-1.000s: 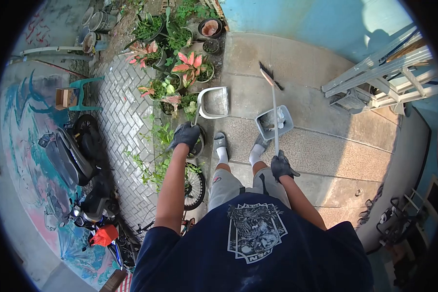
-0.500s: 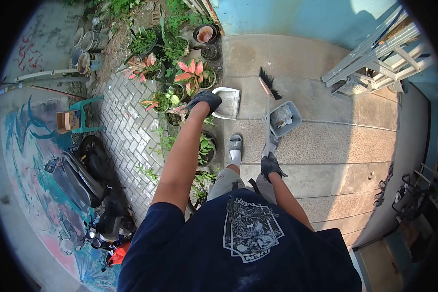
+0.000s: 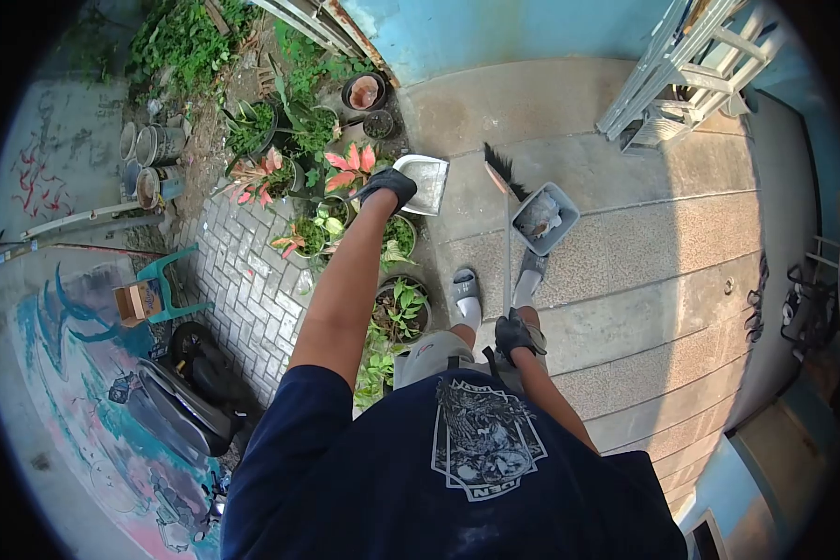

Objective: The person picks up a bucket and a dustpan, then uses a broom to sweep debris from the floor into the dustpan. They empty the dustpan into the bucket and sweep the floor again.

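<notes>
My left hand, in a dark glove, is closed on a white dustpan beside the potted plants. The dustpan's grip is hidden by my fingers. My gloved right hand wraps around the long handle of a broom near my right thigh. The broom's black bristles point away from me, past the left rim of a grey bin. Crumpled pale litter lies inside that bin, which sits just ahead of my right foot.
Potted plants line the paving's left edge. A metal ladder leans at the upper right. Further left are a green plastic stool with a cardboard box, and a motorbike. Stacked buckets stand against the wall.
My view has turned, so the surroundings appear rotated. My feet have shifted beside the bin. Both hands keep their hold; the dustpan appears slightly higher and further left in view.
</notes>
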Action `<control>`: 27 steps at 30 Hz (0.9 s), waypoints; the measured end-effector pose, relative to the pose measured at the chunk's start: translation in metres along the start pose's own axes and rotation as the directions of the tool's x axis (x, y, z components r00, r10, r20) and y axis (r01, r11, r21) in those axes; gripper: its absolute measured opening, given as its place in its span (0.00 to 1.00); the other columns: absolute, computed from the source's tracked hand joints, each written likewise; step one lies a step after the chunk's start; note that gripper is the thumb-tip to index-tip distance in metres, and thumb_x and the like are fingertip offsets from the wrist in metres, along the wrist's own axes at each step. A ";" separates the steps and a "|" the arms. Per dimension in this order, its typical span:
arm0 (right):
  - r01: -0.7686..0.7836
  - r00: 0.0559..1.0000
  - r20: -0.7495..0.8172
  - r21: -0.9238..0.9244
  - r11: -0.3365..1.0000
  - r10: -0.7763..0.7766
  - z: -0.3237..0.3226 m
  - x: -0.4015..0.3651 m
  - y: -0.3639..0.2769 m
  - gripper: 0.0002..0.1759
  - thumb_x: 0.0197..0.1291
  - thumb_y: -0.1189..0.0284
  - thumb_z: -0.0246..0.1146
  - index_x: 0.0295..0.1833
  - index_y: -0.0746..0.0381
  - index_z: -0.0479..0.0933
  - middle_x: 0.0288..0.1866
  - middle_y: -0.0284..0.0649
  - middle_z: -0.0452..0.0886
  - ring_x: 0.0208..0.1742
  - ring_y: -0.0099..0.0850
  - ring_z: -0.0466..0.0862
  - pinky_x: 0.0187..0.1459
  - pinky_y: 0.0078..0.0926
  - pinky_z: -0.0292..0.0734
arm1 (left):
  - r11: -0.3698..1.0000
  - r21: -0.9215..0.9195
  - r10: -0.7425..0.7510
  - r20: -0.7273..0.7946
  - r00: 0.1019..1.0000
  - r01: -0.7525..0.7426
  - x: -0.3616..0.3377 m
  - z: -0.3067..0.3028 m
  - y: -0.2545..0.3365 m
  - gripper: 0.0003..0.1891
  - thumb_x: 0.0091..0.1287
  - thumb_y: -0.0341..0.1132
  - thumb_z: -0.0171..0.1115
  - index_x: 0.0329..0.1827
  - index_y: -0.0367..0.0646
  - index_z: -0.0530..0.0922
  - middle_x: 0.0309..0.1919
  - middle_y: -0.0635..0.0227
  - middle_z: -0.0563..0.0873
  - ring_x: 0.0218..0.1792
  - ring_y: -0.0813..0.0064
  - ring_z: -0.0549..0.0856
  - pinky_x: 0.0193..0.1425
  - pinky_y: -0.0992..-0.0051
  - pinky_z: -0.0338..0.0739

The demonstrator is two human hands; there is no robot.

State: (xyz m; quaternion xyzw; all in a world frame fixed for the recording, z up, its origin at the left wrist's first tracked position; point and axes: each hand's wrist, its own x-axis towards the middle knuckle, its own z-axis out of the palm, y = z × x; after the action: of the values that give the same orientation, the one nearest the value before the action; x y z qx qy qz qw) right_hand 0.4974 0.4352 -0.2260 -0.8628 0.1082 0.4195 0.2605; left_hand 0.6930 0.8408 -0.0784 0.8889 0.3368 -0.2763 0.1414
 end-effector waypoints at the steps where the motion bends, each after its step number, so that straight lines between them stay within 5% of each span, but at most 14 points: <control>1: 0.014 1.000 -0.004 -0.087 0.996 -0.014 -0.015 -0.023 -0.027 0.21 0.63 0.63 0.50 0.56 0.61 0.74 0.36 0.57 0.83 0.37 0.53 0.85 0.43 0.49 0.80 | 1.000 -0.010 0.000 0.043 0.999 0.000 0.000 -0.004 0.000 0.23 0.54 0.47 0.57 0.44 0.38 0.87 0.47 0.50 0.88 0.52 0.58 0.87 0.59 0.64 0.77; 4: -0.037 0.998 0.056 -0.038 0.999 0.039 -0.017 -0.055 -0.057 0.22 0.62 0.62 0.49 0.56 0.61 0.74 0.45 0.62 0.82 0.49 0.57 0.83 0.53 0.53 0.75 | 1.000 -0.009 -0.016 0.184 0.983 0.018 0.000 -0.023 -0.006 0.26 0.57 0.44 0.54 0.53 0.37 0.84 0.56 0.48 0.83 0.59 0.55 0.83 0.64 0.63 0.76; 6: 0.149 0.979 0.164 -0.151 0.977 -0.124 -0.015 -0.072 -0.076 0.22 0.63 0.63 0.48 0.57 0.62 0.73 0.48 0.64 0.80 0.54 0.59 0.80 0.59 0.55 0.72 | 1.000 0.007 -0.010 0.214 0.977 0.008 0.008 -0.017 -0.017 0.26 0.56 0.44 0.54 0.53 0.37 0.84 0.56 0.48 0.83 0.60 0.56 0.82 0.64 0.64 0.76; 7: 0.168 0.975 0.165 -0.106 0.980 -0.150 0.007 -0.066 -0.077 0.19 0.64 0.64 0.48 0.55 0.61 0.73 0.44 0.60 0.81 0.48 0.56 0.82 0.52 0.53 0.75 | 1.000 0.005 -0.009 0.184 0.983 0.008 0.009 -0.011 -0.022 0.26 0.56 0.44 0.55 0.54 0.37 0.84 0.57 0.48 0.83 0.60 0.56 0.82 0.64 0.64 0.75; 9: -0.058 0.953 0.304 0.242 0.968 -0.019 0.035 -0.064 -0.083 0.12 0.65 0.66 0.49 0.50 0.59 0.72 0.34 0.49 0.80 0.33 0.46 0.82 0.37 0.47 0.78 | 0.999 0.026 -0.029 0.210 0.977 0.024 0.020 0.008 -0.031 0.27 0.56 0.44 0.55 0.55 0.37 0.83 0.58 0.48 0.82 0.61 0.56 0.82 0.65 0.64 0.75; 11: -0.460 0.838 0.536 0.598 0.656 0.099 0.020 -0.086 -0.138 0.04 0.68 0.66 0.53 0.44 0.52 0.70 0.24 0.32 0.71 0.16 0.25 0.70 0.18 0.28 0.69 | 0.999 0.010 -0.038 0.174 0.984 0.037 0.013 0.013 -0.029 0.27 0.56 0.44 0.54 0.55 0.36 0.83 0.58 0.47 0.82 0.61 0.56 0.81 0.65 0.63 0.75; 14: -0.552 0.781 0.624 0.707 0.442 -0.022 0.019 -0.072 -0.146 0.11 0.66 0.59 0.54 0.38 0.53 0.75 0.20 0.32 0.74 0.16 0.27 0.74 0.17 0.32 0.68 | 0.999 -0.015 -0.036 0.125 0.992 0.038 -0.002 0.010 -0.019 0.27 0.57 0.43 0.53 0.54 0.35 0.83 0.58 0.46 0.82 0.61 0.55 0.81 0.65 0.63 0.75; 16: -0.528 0.810 0.586 0.719 0.451 0.015 0.015 -0.078 -0.143 0.09 0.67 0.59 0.55 0.38 0.49 0.76 0.22 0.31 0.74 0.14 0.24 0.71 0.15 0.28 0.66 | 1.000 0.007 -0.013 0.138 0.990 0.012 0.007 0.020 -0.024 0.27 0.57 0.43 0.53 0.53 0.34 0.83 0.57 0.45 0.82 0.60 0.54 0.82 0.65 0.62 0.75; 19: -0.599 0.785 0.619 0.769 0.221 -0.025 -0.024 -0.111 -0.143 0.06 0.69 0.62 0.52 0.41 0.49 0.72 0.21 0.29 0.70 0.13 0.23 0.68 0.12 0.27 0.62 | 0.999 0.021 0.032 0.141 0.990 -0.035 -0.002 0.015 -0.019 0.26 0.57 0.43 0.52 0.52 0.33 0.84 0.55 0.44 0.83 0.59 0.54 0.83 0.64 0.63 0.75; 24: -0.369 0.912 0.409 0.772 0.518 0.041 -0.031 -0.116 -0.119 0.05 0.69 0.64 0.49 0.43 0.51 0.69 0.18 0.30 0.67 0.11 0.25 0.67 0.12 0.28 0.63 | 0.999 -0.004 0.039 0.122 0.992 -0.039 -0.006 0.021 -0.024 0.25 0.58 0.42 0.52 0.50 0.34 0.84 0.54 0.44 0.84 0.59 0.54 0.83 0.64 0.64 0.76; 26: -0.284 0.953 0.258 0.598 0.750 0.155 -0.019 -0.109 -0.134 0.07 0.68 0.63 0.51 0.44 0.53 0.71 0.17 0.32 0.69 0.11 0.28 0.71 0.15 0.30 0.68 | 0.999 -0.010 0.040 0.098 0.994 -0.039 -0.012 0.021 -0.023 0.24 0.58 0.42 0.53 0.50 0.34 0.84 0.54 0.44 0.84 0.58 0.54 0.83 0.63 0.63 0.76; 27: -0.337 0.935 0.314 0.654 0.677 0.163 0.013 -0.088 -0.124 0.08 0.68 0.63 0.51 0.42 0.54 0.71 0.16 0.34 0.69 0.12 0.30 0.72 0.15 0.32 0.68 | 0.999 -0.006 0.043 0.099 0.994 -0.042 -0.014 0.023 -0.022 0.24 0.58 0.42 0.53 0.50 0.34 0.84 0.54 0.44 0.84 0.58 0.54 0.83 0.63 0.63 0.76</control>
State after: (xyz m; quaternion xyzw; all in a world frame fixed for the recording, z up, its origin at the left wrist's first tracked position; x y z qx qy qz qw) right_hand 0.4835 0.5436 -0.1197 -0.6222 0.3452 0.4759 0.5169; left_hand 0.6604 0.8398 -0.0899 0.8809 0.3110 -0.3162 0.1656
